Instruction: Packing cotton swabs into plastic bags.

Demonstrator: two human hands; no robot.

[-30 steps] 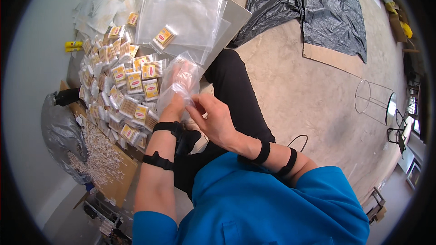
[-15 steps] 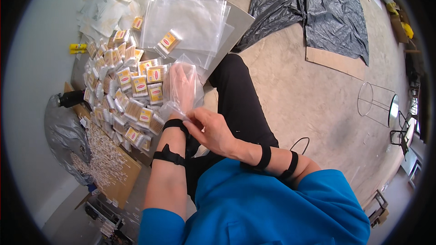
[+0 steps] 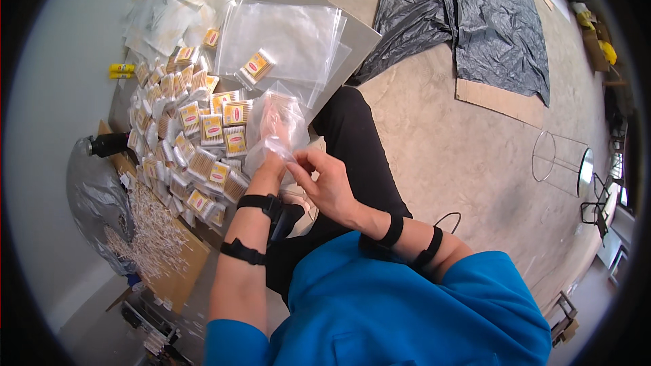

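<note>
My left hand [image 3: 275,122] is inside a clear plastic bag [image 3: 293,112], seen through the film with its fingers stretched out. At the bag's mouth, by my left wrist, my right hand [image 3: 324,179] pinches the edge between thumb and fingers. Close on the left lies a heap of small cotton swab packs [image 3: 212,129] with yellow labels, several turned on their sides. A single cotton swab pack [image 3: 258,65] rests apart from the heap, on a stack of flat clear bags [image 3: 285,30].
Loose cotton swabs [image 3: 156,230] cover a wooden board at lower left, beside a grey plastic bag [image 3: 98,190]. Crumpled clear film [image 3: 173,10] lies at the far left. Black sheeting [image 3: 498,27] over cardboard and a wire frame [image 3: 559,156] are on the floor to the right.
My left forearm has drawn back slightly, leaving less of it inside the bag. My right hand has shifted a little right, still pinching the bag's edge. The view has moved slightly.
</note>
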